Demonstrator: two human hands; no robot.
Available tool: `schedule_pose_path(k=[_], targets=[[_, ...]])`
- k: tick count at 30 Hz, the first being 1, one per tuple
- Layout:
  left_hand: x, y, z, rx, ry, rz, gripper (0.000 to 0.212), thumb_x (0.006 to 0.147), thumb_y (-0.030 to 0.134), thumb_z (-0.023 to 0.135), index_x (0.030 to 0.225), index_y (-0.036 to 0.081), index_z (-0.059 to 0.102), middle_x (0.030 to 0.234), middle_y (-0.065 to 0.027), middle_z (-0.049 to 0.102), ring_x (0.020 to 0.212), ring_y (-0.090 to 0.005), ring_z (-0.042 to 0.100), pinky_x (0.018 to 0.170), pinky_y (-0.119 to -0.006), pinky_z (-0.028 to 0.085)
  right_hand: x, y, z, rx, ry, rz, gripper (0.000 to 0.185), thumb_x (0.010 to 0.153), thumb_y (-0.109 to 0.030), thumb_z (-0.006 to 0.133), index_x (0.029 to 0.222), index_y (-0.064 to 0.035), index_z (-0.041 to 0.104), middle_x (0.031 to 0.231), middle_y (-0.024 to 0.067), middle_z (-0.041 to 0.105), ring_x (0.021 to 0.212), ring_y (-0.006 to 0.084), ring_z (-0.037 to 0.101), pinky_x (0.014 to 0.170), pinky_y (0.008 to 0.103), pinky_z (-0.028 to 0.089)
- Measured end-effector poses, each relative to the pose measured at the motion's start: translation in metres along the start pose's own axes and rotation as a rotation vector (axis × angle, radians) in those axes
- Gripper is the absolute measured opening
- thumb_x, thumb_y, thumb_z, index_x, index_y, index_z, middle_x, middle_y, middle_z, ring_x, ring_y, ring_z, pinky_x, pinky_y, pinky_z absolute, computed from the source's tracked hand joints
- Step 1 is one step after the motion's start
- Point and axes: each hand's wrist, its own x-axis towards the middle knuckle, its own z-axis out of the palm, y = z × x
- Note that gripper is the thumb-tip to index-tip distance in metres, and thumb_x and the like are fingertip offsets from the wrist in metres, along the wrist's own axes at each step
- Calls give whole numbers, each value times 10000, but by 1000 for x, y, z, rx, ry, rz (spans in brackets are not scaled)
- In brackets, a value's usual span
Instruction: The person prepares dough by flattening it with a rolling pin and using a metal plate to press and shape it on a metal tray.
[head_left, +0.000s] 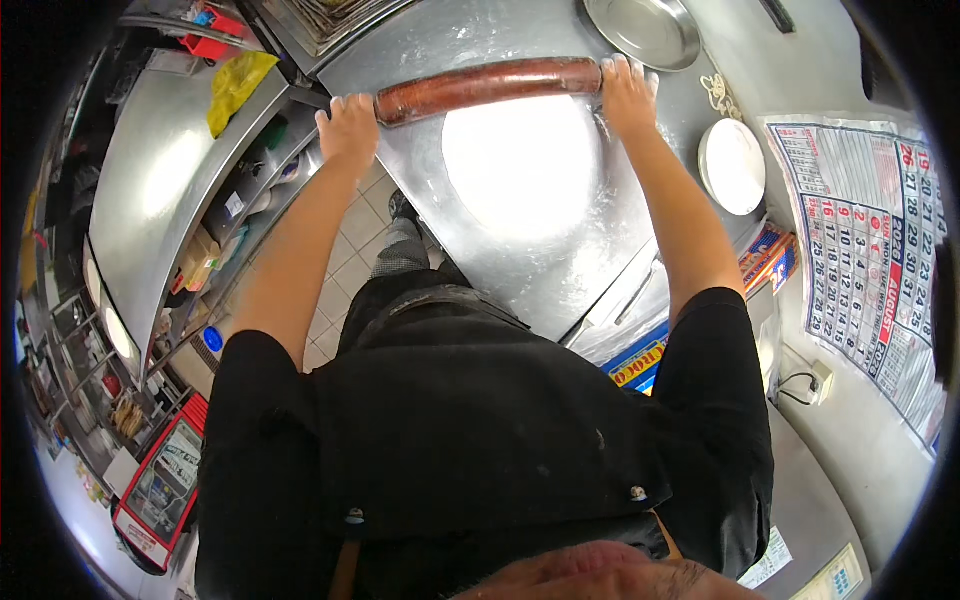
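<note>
A thick reddish-brown wooden rolling pin (487, 88) lies across a large round sheet of white dough (521, 165) near its far edge, on a stainless steel table. My left hand (349, 131) is at the pin's left end, its fingers curled over the handle. At the right end, my right hand (628, 94) holds the other handle, palm down. Both hands have white flour on the fingertips. The handles themselves are mostly hidden under the hands.
A round metal pan (645, 31) sits at the far right, with a white round lid or plate (732, 166) nearer. Dough scraps (718, 96) lie between them. Long utensils (637, 295) and a boxed roll (637, 364) are at the near right. A steel counter (176, 142) stands left.
</note>
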Motion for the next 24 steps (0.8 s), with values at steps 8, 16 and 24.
schedule_pose_path(k=[8,16,24], targets=[[-31,-1,11,-21,23,98,238,995,174,529,1219,125,593,1261,-57,640,1215,-252,591,1051,-570,437,-48,-1,-16,43,-113,21,411,954,-202,584,1358,-141,629,1443,94,574,1391,374,506,1128,632,396],[-166,14,40,-65,-24,274,421,1009,187,512,1420,99,533,1436,-119,587,1422,-318,489,1150,-606,362,-220,-28,-106,226,-283,136,487,987,-158,514,1471,-143,572,1572,83,499,1473,358,417,1193,604,307],[-181,21,1,-241,-296,508,209,951,171,583,1148,108,612,1081,-72,689,1148,-265,621,998,-514,442,-278,-27,-168,196,-693,155,404,989,-174,540,1387,-172,609,1467,60,575,1381,309,521,1188,617,312]])
